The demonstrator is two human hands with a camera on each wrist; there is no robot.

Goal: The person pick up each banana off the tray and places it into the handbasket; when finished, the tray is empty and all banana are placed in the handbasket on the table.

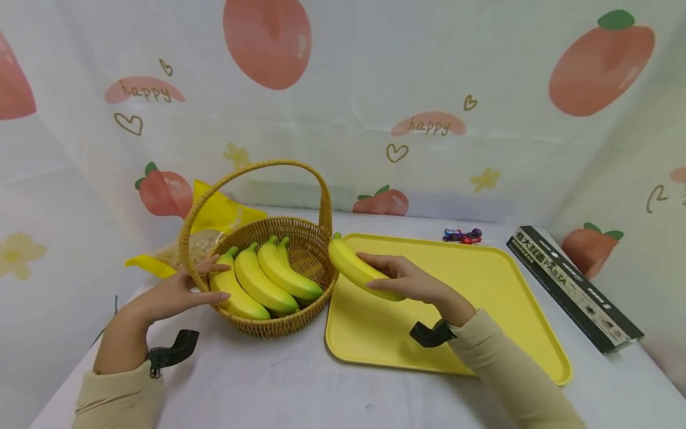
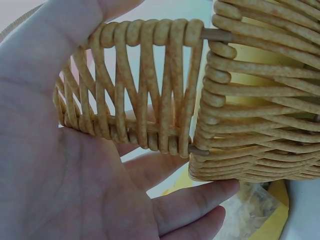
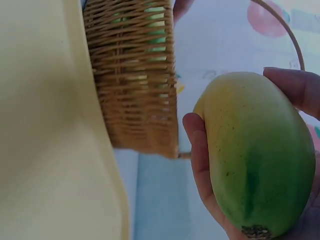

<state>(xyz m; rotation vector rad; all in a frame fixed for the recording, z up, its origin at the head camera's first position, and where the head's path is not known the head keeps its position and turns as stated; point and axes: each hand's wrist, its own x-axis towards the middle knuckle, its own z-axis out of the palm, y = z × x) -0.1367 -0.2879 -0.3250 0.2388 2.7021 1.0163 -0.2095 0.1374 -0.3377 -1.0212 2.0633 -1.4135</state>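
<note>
A wicker basket (image 1: 278, 326) with a tall arched handle holds several yellow bananas (image 1: 265, 283) with green tips. My left hand (image 1: 166, 298) grips the basket by the foot of its handle (image 2: 145, 85), thumb on one side and fingers on the other. In my right hand (image 1: 409, 280) is a single banana (image 1: 356, 271), held between thumb and fingers above the left part of a yellow tray (image 1: 445, 339). Its stem end points toward the basket's right rim. From the right wrist view, the banana's green, dark-tipped end (image 3: 257, 230) faces the camera.
Behind the basket lies a yellow and clear bag (image 1: 225, 208). Several wrapped candies (image 1: 463, 236) sit past the tray's back edge. A long black pasta box (image 1: 573, 286) lies right of the tray. A fruit-printed cloth (image 1: 343, 119) hangs behind the white table.
</note>
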